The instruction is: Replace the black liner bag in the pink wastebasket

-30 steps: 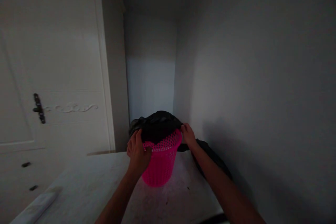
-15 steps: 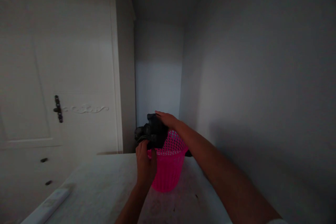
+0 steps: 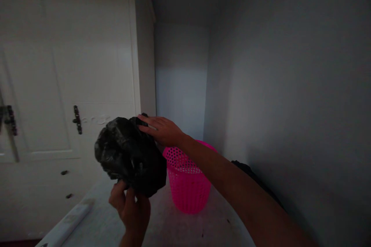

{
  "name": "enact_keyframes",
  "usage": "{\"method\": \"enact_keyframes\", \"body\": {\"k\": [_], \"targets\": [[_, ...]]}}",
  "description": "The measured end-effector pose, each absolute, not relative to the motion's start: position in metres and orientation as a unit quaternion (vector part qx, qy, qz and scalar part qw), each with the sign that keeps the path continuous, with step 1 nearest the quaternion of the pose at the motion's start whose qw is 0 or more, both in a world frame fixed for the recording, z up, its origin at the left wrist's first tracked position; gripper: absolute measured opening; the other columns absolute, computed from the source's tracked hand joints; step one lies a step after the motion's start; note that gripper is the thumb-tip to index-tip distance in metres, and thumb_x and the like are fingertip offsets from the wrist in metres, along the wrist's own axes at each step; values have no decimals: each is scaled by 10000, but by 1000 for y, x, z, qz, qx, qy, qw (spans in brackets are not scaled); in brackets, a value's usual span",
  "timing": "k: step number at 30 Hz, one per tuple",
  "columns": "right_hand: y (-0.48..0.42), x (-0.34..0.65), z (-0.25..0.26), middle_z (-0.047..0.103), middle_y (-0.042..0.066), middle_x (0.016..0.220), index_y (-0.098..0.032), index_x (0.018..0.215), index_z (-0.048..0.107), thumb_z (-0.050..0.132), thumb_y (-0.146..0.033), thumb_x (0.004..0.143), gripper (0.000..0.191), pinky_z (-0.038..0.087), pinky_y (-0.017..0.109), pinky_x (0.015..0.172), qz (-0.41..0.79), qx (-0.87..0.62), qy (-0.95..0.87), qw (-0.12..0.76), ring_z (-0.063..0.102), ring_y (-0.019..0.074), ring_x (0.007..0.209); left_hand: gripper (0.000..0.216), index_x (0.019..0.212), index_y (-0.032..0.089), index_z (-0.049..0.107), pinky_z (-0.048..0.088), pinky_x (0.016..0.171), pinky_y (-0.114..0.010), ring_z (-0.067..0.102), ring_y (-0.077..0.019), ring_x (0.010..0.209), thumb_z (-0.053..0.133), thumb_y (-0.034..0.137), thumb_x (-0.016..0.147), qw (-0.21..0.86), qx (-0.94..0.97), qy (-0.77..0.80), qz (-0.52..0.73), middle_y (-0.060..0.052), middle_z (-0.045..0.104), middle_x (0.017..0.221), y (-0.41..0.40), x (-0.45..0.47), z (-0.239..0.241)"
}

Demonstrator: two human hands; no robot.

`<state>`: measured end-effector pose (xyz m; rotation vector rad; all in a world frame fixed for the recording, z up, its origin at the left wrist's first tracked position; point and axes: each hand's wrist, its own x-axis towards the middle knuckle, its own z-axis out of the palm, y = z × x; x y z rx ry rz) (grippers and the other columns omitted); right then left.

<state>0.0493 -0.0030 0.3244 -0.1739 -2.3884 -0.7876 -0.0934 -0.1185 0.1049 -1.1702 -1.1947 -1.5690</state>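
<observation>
A crumpled black plastic bag (image 3: pixel 131 158) is bunched up and partly spread, held in the air left of a pink basket. My left hand (image 3: pixel 131 204) pinches its lower edge from below. At the bag's upper right, my right hand (image 3: pixel 164 129) grips the rim, fingers laid over the top and thumb hidden. The pink plastic basket (image 3: pixel 189 191), with holes round its upper wall, stands upright on the pale table; my right forearm passes in front of its rim.
The pale table surface (image 3: pixel 179 231) carries a white roll-like object (image 3: pixel 71 222) at its left edge. A white wardrobe (image 3: pixel 98 61) with dark handles stands at left. A grey wall (image 3: pixel 284 85) rises at right, with dark material (image 3: pixel 245 168) beside the table.
Both hands have moved left and nearer with the black bag, from over the basket's rim to beside it. The bag looks larger and more spread. The view has shifted slightly left.
</observation>
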Motion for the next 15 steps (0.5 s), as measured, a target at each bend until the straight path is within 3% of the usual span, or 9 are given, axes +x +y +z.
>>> {"method": "enact_keyframes", "body": {"k": [4,8,13,15], "targets": [[14,51,301,538,143,1612,-192,1374,609,543,-109,1010,380,550,442,1077,-281,-129,-931,196,617,263,1361,101,959,216,637,461,1030,-501,639,-285,1096,584,140,919,418,-481,-511,-578,-117,686,1098,-137,-126,87],[16,71,284,506,103,1649,-247,1455,584,568,-92,968,512,541,424,1079,-235,-200,-936,167,636,246,1339,169,1019,202,676,476,939,-457,676,-292,1007,511,236,1000,355,-509,-614,-488,-132,738,1070,-156,-142,45],[-21,135,262,584,147,1561,-186,1458,593,508,-201,1037,429,485,476,1160,-145,-234,-894,353,585,264,1392,314,1079,245,756,454,954,-488,697,-313,1045,458,267,985,234,-535,-727,-361,-109,784,1117,-183,-153,-24],[-41,175,240,627,124,1500,-233,1433,606,515,-283,1059,388,489,484,1156,-114,-251,-846,457,586,257,1381,323,1101,258,756,462,967,-489,689,-311,1067,469,264,954,189,-531,-750,-346,-98,781,1138,-191,-151,-40]]}}
